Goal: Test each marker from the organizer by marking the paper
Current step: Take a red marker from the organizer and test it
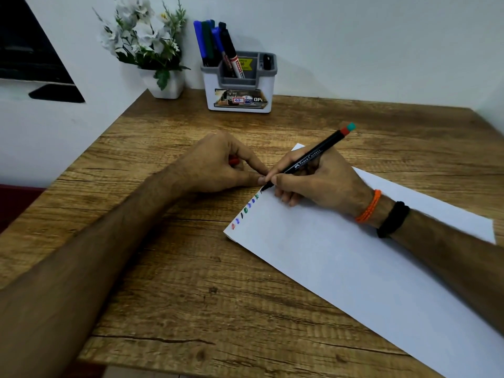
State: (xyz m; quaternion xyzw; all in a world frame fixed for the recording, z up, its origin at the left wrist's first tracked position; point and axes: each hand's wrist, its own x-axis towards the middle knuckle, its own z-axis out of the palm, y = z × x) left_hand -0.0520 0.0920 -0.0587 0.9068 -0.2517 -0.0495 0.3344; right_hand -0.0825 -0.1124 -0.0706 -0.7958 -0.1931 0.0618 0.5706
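My right hand grips a black marker with a teal and red end, its tip touching the left edge of the white paper. A row of several small coloured marks runs along that edge, below the tip. My left hand rests on the wooden table just left of the paper, fingers curled round a small red piece, mostly hidden. The white and grey organizer stands at the back with several blue, green and black markers upright in it.
A white pot of artificial flowers stands at the table's back left corner beside the organizer. The wooden table meets the wall at the back. A dark object sits off the table to the far left.
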